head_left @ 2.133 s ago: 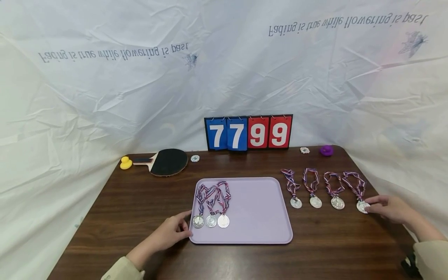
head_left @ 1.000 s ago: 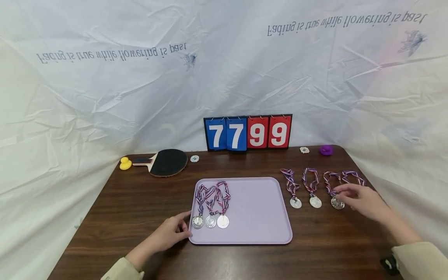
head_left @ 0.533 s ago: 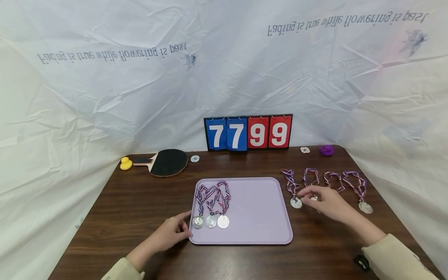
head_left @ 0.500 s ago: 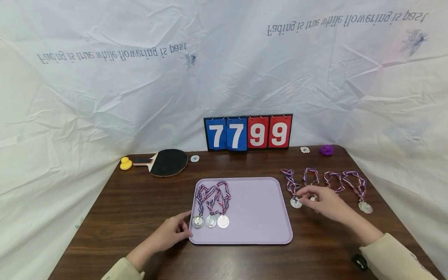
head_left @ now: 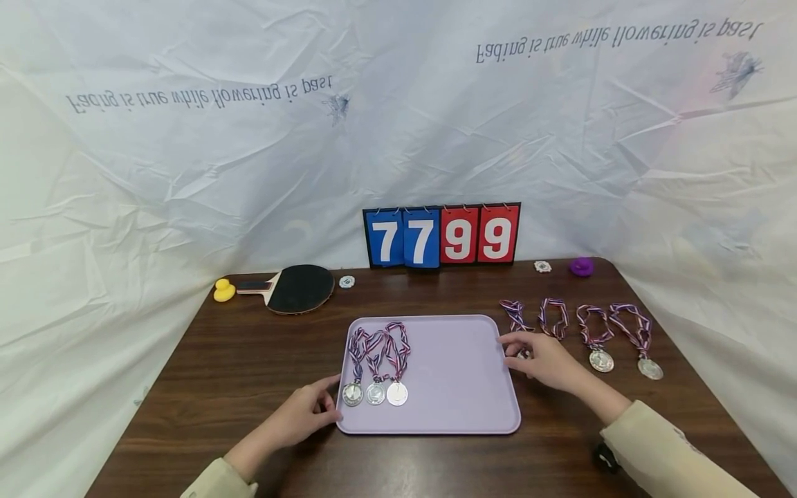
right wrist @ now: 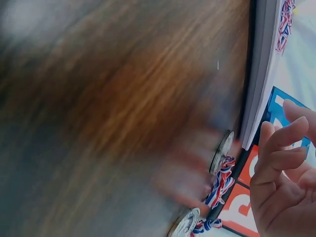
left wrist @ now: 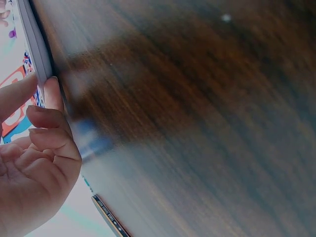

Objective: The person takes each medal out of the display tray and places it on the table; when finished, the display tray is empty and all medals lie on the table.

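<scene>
A lilac tray (head_left: pixel 454 422) lies on the table with three silver medals (head_left: pixel 376 393) on striped ribbons along its left side. My left hand (head_left: pixel 305 413) is at the tray's left edge, thumb and finger pinching its rim in the left wrist view. My right hand (head_left: pixel 540 356) hovers by the tray's right edge, fingers loosely bent; the right wrist view shows nothing in them. Right of the tray lie several more medals in a row, such as one silver medal (head_left: pixel 601 360) and the rightmost medal (head_left: pixel 650 368). The right hand partly hides the two nearest the tray.
At the back stand scoreboard flip cards (head_left: pixel 441 236) reading 7799. A table tennis bat (head_left: pixel 301 289), a yellow duck (head_left: pixel 224 290), a purple duck (head_left: pixel 582 267) and two chips (head_left: pixel 346 281) lie along the back. White cloth (head_left: pixel 436 124) hangs behind the table.
My right hand has moved left from the rightmost medal, over the row, to the tray's right edge. The medals have stayed in place. The left hand has not moved.
</scene>
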`<action>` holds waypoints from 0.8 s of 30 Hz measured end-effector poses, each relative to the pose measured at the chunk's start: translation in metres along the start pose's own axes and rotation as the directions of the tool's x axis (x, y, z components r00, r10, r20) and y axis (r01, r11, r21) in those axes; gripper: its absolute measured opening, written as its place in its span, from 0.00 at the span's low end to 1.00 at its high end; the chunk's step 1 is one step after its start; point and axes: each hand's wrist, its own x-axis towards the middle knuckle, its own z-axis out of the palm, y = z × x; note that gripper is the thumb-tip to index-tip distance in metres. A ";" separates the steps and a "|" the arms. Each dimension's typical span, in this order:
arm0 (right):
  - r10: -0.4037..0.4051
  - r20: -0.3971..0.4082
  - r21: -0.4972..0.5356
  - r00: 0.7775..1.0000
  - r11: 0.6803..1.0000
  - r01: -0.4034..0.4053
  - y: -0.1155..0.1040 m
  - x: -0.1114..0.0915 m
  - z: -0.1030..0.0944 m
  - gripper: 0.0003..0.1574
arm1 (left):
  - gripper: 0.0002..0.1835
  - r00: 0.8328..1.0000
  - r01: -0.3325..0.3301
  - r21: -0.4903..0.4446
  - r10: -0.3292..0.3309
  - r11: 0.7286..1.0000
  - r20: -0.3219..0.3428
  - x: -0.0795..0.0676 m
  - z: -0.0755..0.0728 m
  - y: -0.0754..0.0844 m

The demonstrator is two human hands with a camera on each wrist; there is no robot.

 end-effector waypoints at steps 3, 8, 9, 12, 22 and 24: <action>0.016 -0.001 -0.011 1.000 1.000 -0.016 0.000 0.002 0.002 0.24 | 0.33 1.000 -0.002 0.005 0.002 1.000 -0.002 0.000 -0.001 0.002; 0.038 -0.015 -0.039 0.999 0.999 -0.038 0.000 0.005 0.003 0.28 | 0.32 1.000 -0.003 0.007 0.003 1.000 0.000 -0.001 -0.001 0.003; 0.041 -0.015 -0.043 0.999 0.998 -0.042 0.000 0.005 0.003 0.29 | 0.32 1.000 -0.006 0.007 0.006 1.000 0.000 -0.001 -0.001 0.003; 0.061 -0.010 -0.052 0.998 0.997 -0.062 0.000 0.006 0.003 0.30 | 0.32 1.000 -0.023 0.003 0.023 1.000 -0.003 -0.001 -0.001 0.002; 0.071 0.027 -0.072 0.997 0.995 -0.069 0.001 0.011 0.005 0.34 | 0.32 0.999 -0.048 -0.010 0.048 0.999 -0.003 -0.002 -0.001 0.000; 0.069 0.030 -0.069 0.997 0.995 -0.067 0.002 0.012 0.005 0.34 | 0.32 0.999 -0.046 -0.008 0.046 0.999 -0.003 -0.002 -0.001 0.000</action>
